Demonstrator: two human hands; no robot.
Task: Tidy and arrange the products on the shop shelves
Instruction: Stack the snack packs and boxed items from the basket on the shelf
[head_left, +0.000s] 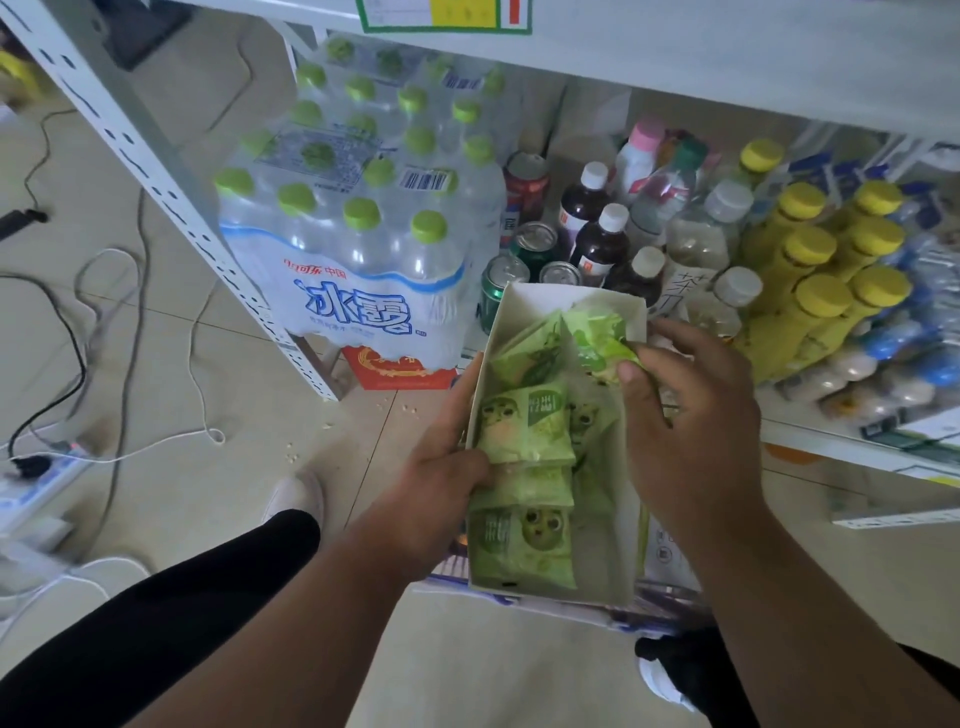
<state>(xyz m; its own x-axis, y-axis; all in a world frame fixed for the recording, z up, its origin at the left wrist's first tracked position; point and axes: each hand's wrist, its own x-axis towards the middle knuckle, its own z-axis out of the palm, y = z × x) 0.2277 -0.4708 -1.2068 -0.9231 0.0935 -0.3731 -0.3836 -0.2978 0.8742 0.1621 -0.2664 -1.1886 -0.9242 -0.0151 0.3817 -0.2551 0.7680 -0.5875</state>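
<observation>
The person holds an open white cardboard box (613, 566) of green snack packets (524, 428) just in front of the lower drinks shelf (841, 447). The left hand (441, 467) grips the box's left wall, thumb curled over the rim onto a packet. The right hand (691, 415) pinches one crumpled green packet (597, 338) at the box's far end, between thumb and fingers.

The packets look light, soft and slick-filmed, probably puffed with air, so an edge seam gives the surest hold and squeezing the middle risks crushing the contents. The box seems thin and likely to flex; it is best supported from below or by both long walls. What lies beneath it is too blurred to tell.
</observation>
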